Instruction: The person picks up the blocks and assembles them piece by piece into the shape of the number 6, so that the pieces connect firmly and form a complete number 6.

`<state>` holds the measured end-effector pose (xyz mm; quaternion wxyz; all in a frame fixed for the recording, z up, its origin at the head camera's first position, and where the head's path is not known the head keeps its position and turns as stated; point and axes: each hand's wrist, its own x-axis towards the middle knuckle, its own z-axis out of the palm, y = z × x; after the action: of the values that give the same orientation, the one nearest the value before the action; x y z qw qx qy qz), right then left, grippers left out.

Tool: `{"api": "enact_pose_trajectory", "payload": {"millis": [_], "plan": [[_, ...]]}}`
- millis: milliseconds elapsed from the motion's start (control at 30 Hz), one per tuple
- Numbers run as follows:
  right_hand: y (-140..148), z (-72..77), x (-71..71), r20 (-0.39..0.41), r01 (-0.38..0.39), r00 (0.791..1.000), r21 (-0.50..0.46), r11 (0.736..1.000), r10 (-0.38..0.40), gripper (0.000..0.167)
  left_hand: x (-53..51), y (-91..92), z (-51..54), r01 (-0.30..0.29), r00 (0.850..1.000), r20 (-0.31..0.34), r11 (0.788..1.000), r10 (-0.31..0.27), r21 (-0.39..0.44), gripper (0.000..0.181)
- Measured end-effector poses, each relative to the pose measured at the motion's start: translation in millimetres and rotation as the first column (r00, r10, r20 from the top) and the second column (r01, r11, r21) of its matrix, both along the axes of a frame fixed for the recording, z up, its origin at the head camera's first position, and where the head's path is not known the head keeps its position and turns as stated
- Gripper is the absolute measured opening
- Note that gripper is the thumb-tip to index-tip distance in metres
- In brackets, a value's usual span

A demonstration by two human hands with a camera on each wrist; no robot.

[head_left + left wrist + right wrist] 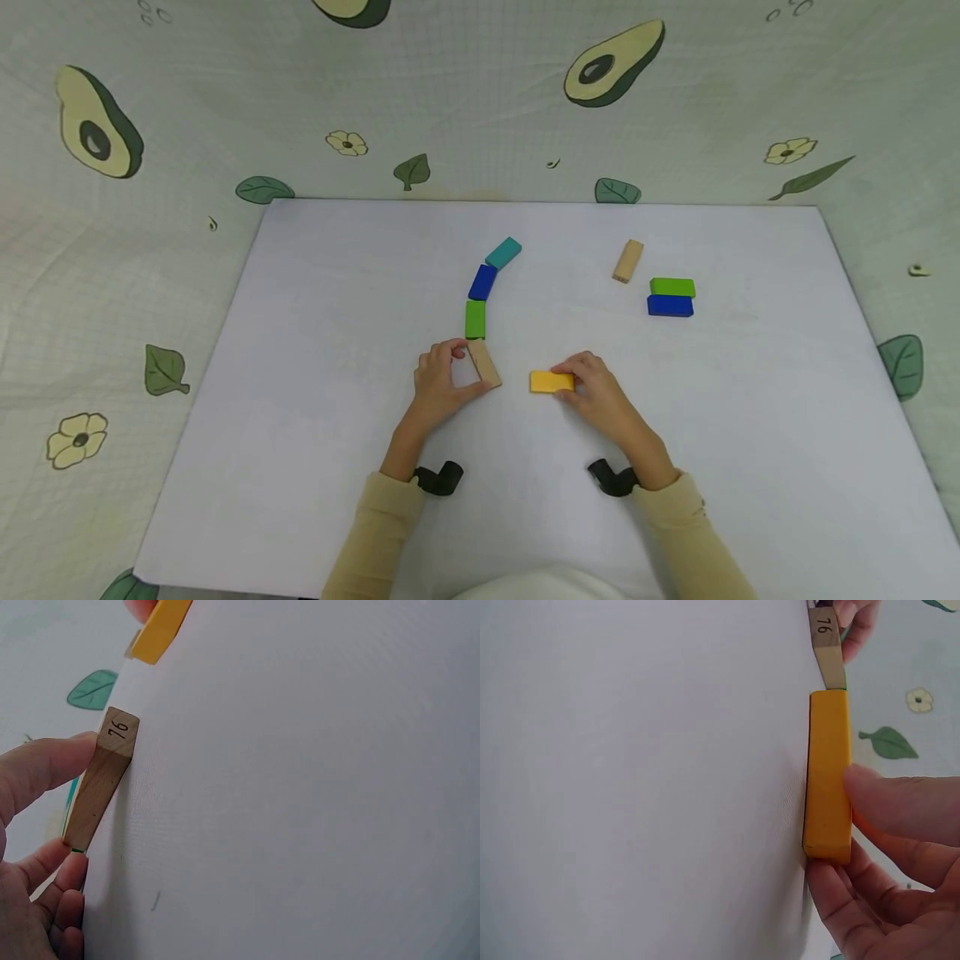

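In the head view the left hand (441, 385) holds a plain wooden block (483, 363) by its two ends, between thumb and fingers. That block's far end meets a green block (476, 320), followed by a dark blue block (482, 282) and a teal block (503, 252) in a curved row. To the right, the right hand (600, 400) pinches the right end of a yellow block (547, 382), a short gap from the wooden one. The number 76 shows on an end of the wooden block (105, 776) in the left wrist view.
On the white table (315, 350), right of the row, lie another wooden block (627, 261) and a green block (672, 287) touching a dark blue one (671, 306). Cloth printed with avocados and leaves surrounds the table. Black straps sit at both wrists.
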<state>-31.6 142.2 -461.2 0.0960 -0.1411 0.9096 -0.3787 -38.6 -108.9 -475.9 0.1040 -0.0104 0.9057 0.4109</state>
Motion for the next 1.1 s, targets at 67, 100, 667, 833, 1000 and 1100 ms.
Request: {"api": "enact_pose_trajectory", "payload": {"millis": [67, 100, 667, 833, 1000, 1100], "plan": [[-2, 0.2, 0.8, -0.005, -0.005, 1.000, -0.010, 1.000, 0.005, 0.028, -0.1, 0.2, 0.1, 0.002, 1.000, -0.001, 1.000, -0.002, 0.000, 0.070], [-4, 0.0, 1.2, -0.005, -0.006, 1.000, -0.014, 1.000, 0.006, 0.028, -0.1, 0.3, 0.2, 0.003, 1.000, -0.001, 1.000, -0.003, -0.001, 0.070], [-20, 0.4, 3.9, -0.004, -0.048, 0.999, -0.045, 0.998, 0.048, 0.028, -0.7, 1.3, -1.9, -0.008, 1.000, 0.001, 1.000, 0.008, -0.024, 0.069], [-22, -0.9, 3.7, -0.005, -0.057, 0.998, -0.051, 0.997, 0.057, 0.028, -0.7, 1.7, -1.4, -0.010, 1.000, 0.002, 1.000, 0.010, -0.028, 0.070], [-25, -0.5, 2.9, 0.015, -0.064, 0.998, -0.036, 0.997, 0.064, 0.028, -1.3, 2.2, -1.2, -0.008, 1.000, 0.001, 0.999, 0.008, -0.034, 0.070], [-25, -0.2, 2.4, 0.014, -0.066, 0.998, -0.031, 0.997, 0.066, 0.027, -1.3, 2.3, -0.7, -0.011, 1.000, 0.001, 0.999, 0.011, -0.038, 0.071]]}}
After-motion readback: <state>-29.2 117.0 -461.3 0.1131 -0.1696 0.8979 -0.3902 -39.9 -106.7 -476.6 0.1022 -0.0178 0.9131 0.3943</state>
